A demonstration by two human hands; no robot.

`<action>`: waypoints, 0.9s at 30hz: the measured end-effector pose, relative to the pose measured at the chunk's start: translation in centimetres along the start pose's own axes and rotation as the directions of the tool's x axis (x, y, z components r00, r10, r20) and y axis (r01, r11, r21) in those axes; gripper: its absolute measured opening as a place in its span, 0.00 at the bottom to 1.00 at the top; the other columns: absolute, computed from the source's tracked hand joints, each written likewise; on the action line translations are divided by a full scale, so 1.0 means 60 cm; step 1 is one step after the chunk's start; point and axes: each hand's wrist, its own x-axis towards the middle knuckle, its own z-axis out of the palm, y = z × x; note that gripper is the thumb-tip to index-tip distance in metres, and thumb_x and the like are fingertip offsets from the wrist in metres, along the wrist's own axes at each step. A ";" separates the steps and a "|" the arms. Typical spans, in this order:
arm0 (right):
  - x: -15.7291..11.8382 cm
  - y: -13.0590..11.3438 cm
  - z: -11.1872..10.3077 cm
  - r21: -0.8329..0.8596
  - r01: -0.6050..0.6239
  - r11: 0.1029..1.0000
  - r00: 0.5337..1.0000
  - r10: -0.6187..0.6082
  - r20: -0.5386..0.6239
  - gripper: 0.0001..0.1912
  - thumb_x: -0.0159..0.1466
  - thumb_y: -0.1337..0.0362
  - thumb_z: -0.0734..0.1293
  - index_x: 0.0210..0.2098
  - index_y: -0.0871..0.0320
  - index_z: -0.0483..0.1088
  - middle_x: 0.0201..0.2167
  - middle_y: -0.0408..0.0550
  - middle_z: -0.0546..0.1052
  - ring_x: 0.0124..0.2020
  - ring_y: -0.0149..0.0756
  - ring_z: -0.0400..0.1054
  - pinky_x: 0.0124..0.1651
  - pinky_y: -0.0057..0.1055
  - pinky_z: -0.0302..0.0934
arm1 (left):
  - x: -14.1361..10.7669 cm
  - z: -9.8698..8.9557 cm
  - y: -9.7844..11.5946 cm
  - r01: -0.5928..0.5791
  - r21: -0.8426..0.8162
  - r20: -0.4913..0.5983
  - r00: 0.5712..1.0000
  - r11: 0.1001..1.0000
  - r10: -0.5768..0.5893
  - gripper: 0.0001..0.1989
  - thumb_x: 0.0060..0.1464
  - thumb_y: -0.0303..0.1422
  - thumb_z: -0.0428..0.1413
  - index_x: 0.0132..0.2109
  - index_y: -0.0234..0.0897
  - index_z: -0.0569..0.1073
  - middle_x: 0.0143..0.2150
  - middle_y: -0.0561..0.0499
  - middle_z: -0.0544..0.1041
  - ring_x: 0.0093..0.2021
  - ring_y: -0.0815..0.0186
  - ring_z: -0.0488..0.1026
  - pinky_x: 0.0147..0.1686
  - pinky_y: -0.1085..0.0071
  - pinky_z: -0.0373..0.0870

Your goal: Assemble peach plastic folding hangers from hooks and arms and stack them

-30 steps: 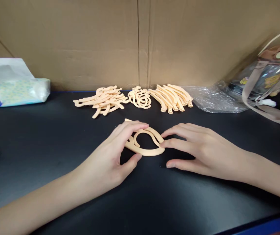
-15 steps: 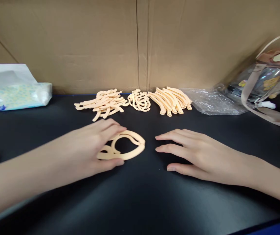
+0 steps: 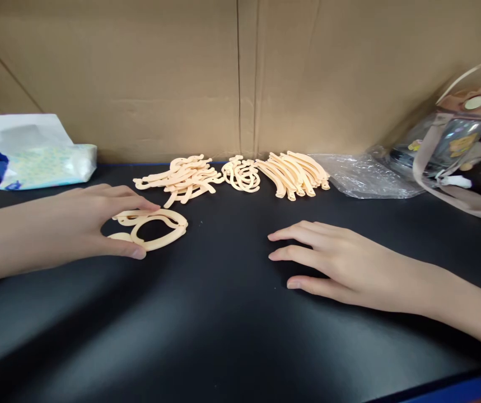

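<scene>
cream frame [image 3: 167, 241], peach strips [image 3: 294, 176], black tabletop [image 3: 232, 313], brown cardboard [image 3: 160, 73], yellow-speckled tissue pack [image 3: 47, 164]

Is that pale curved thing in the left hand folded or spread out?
Folded: the pale curved thing has two outer arms meeting at one tip, both running back toward the left hand.

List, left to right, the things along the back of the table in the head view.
Tissue pack → jumbled pile of beige pieces → smaller pile of curled beige pieces → pile of long curved beige pieces → crumpled clear plastic → bottle with strap.
</scene>
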 end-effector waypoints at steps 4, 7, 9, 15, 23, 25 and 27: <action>-0.001 0.001 0.000 0.008 0.000 1.000 1.000 0.000 0.010 0.16 0.69 0.56 0.58 0.53 0.54 0.68 0.57 0.48 0.67 0.55 0.38 0.63 0.57 0.39 0.60 | 0.002 0.003 -0.013 -0.026 0.025 -0.008 1.000 0.999 0.027 0.39 0.31 0.60 0.55 0.52 0.50 0.75 0.51 0.53 0.74 0.51 0.54 0.69 0.52 0.60 0.62; -0.002 0.002 0.000 0.022 -0.002 1.000 1.000 0.002 0.010 0.16 0.69 0.57 0.58 0.52 0.54 0.68 0.57 0.48 0.67 0.55 0.38 0.63 0.57 0.39 0.61 | 0.002 0.007 -0.023 -0.074 0.058 0.006 0.997 0.996 0.073 0.38 0.35 0.60 0.55 0.53 0.50 0.74 0.51 0.53 0.74 0.51 0.54 0.69 0.51 0.61 0.63; -0.002 0.001 -0.001 0.027 0.000 1.000 1.000 0.000 0.009 0.16 0.69 0.57 0.58 0.52 0.55 0.68 0.57 0.48 0.67 0.55 0.38 0.63 0.57 0.39 0.61 | 0.002 0.008 -0.026 -0.089 0.072 0.004 0.996 0.993 0.089 0.38 0.36 0.60 0.54 0.54 0.49 0.73 0.52 0.52 0.74 0.51 0.53 0.69 0.51 0.60 0.63; -0.001 -0.001 -0.002 0.040 -0.004 0.999 1.000 0.003 0.008 0.16 0.69 0.58 0.59 0.52 0.55 0.68 0.56 0.49 0.68 0.55 0.39 0.64 0.56 0.41 0.62 | -0.007 0.011 -0.001 -0.149 0.061 -0.097 0.983 0.987 0.154 0.45 0.38 0.66 0.51 0.58 0.43 0.69 0.58 0.47 0.70 0.56 0.47 0.66 0.56 0.53 0.60; -0.001 -0.001 -0.003 0.038 -0.009 0.999 1.000 0.009 0.008 0.15 0.69 0.58 0.60 0.53 0.54 0.68 0.56 0.49 0.68 0.54 0.40 0.64 0.56 0.41 0.62 | -0.013 0.037 0.078 -0.386 0.231 -0.410 0.794 0.893 0.449 0.30 0.61 0.53 0.40 0.62 0.40 0.63 0.62 0.45 0.64 0.63 0.53 0.58 0.61 0.56 0.55; 0.000 -0.001 -0.003 0.041 -0.013 0.999 1.000 0.012 0.011 0.16 0.69 0.58 0.60 0.53 0.54 0.68 0.57 0.49 0.68 0.55 0.40 0.64 0.56 0.41 0.62 | -0.010 0.045 0.087 -0.382 0.278 -0.407 0.785 0.881 0.468 0.30 0.62 0.52 0.40 0.61 0.38 0.64 0.63 0.42 0.63 0.65 0.52 0.55 0.62 0.55 0.53; 0.000 -0.002 -0.003 0.046 -0.017 0.999 1.000 0.016 0.014 0.16 0.69 0.58 0.60 0.53 0.54 0.68 0.57 0.49 0.68 0.55 0.40 0.64 0.56 0.41 0.62 | -0.006 0.054 0.091 -0.378 0.312 -0.384 0.789 0.872 0.480 0.30 0.63 0.52 0.38 0.59 0.36 0.66 0.63 0.41 0.63 0.66 0.51 0.53 0.63 0.53 0.51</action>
